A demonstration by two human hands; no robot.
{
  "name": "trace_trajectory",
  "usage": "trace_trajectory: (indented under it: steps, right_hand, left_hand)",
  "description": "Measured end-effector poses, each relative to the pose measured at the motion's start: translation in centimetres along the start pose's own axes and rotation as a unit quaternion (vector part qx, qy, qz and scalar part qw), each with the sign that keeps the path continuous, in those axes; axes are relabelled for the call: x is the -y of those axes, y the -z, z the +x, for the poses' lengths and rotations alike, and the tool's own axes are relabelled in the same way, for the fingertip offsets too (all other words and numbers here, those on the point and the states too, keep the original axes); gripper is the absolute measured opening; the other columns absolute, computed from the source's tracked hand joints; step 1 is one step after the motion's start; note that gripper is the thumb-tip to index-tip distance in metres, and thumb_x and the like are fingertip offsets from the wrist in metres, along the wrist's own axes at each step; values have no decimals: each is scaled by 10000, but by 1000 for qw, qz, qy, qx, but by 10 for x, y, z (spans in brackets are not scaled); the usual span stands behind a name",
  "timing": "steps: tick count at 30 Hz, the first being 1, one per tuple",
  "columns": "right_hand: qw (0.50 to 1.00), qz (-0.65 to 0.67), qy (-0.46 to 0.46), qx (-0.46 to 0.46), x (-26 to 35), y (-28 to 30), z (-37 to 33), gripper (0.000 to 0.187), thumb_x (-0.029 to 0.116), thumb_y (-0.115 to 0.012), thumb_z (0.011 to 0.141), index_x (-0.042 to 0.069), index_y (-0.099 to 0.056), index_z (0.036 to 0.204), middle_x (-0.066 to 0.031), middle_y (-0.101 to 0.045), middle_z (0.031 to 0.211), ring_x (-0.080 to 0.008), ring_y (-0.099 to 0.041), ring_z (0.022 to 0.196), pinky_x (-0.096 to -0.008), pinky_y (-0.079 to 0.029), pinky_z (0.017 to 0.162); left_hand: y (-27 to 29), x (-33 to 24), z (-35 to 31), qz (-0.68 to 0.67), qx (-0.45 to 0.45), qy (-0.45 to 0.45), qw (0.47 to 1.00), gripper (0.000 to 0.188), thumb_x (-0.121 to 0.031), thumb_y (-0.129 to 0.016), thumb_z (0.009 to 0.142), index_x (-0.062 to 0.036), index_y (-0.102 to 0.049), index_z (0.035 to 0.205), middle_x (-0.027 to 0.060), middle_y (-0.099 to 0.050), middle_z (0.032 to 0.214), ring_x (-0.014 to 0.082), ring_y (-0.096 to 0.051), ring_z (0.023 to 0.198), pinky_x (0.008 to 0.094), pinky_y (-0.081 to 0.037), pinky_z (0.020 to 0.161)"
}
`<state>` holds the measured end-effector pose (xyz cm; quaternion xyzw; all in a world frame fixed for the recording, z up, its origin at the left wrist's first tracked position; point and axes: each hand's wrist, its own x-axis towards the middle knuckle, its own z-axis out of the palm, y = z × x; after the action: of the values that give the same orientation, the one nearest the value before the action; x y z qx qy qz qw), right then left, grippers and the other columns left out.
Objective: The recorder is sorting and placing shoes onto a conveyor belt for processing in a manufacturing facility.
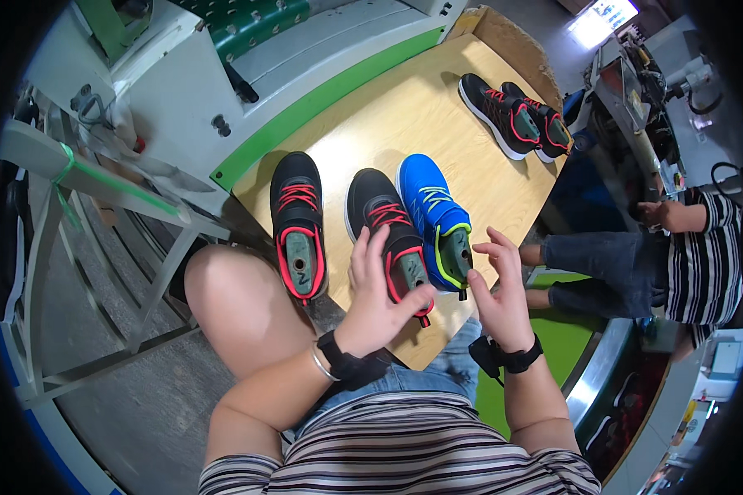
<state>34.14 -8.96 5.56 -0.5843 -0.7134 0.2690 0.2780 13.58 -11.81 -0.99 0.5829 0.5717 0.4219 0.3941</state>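
A: Which footwear stands on the wood-grain counter (pixel 489 198)?

B: Three sneakers in a row, toes away from the wearer of the cameras: an outer black sneaker (pixel 295 172) with red laces at the left, a middle black sneaker (pixel 368 191) like it, and, just beside that, a blue sneaker (pixel 423 175) with yellow-green laces. A green shoe last (pixel 300 256) shows in each opening. A black pair (pixel 482 99) stands near the far right corner.

A: The left hand (pixel 376 299)?

B: Spread over the heel half of the middle black sneaker, thumb apart from fingers; from here I cannot tell how firmly it touches.

A: The right hand (pixel 504 299)?

B: Also spread, beside the blue sneaker's heel; contact is unclear.

A: And farther right?

B: A second person in a striped shirt (pixel 706 264).
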Motion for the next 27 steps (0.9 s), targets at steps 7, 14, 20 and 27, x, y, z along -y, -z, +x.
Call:
trace_trajectory:
  steps: [7, 14, 20, 27]
  right_hand:
    - [997, -63, -32, 19, 11, 19, -9, 144, 16, -609, 896, 54, -659, 1026, -187, -481, 1444, -388, -445, 1335, -435, -352, 1115]
    - [992, -85, -77, 45, -11, 25, -33, 94, -3, -594, 829, 27, -640, 905, -178, -555, 1329, -388, -513, 1222, -424, -435, 1031]
    - [990, -84, -96, 54, -12, 28, -43, 117, 23, -623, 849, 36, -660, 959, -187, -538, 1356, -395, -508, 1243, -426, -430, 1046]
    - [997, -54, -15, 61, 26, 10, -16, 520, 197, -795, 846, 128, -621, 1332, -244, -260, 1614, -396, -297, 1492, -430, -315, 1172]
  left_hand:
    - [16, 11, 4, -255, -32, 71, 964, 584, -304, -551, 1048, 27, -318, 1469, 205, -328, 1481, 304, -317, 1423, 404, -240, 1192]
    - [20, 10, 6, -187, -40, 61, 980, 529, -288, -505, 1065, 23, -338, 1458, 213, -347, 1477, 320, -317, 1423, 408, -212, 1203]
    - [16, 14, 5, -226, -54, 75, 970, 528, -306, -452, 1088, 11, -298, 1482, 184, -343, 1473, 275, -306, 1418, 377, -207, 1194]
    - [13, 2, -1, -328, -73, 171, 926, 602, -360, -451, 1079, -58, -240, 1555, 101, -329, 1537, 199, -320, 1411, 384, -271, 1131]
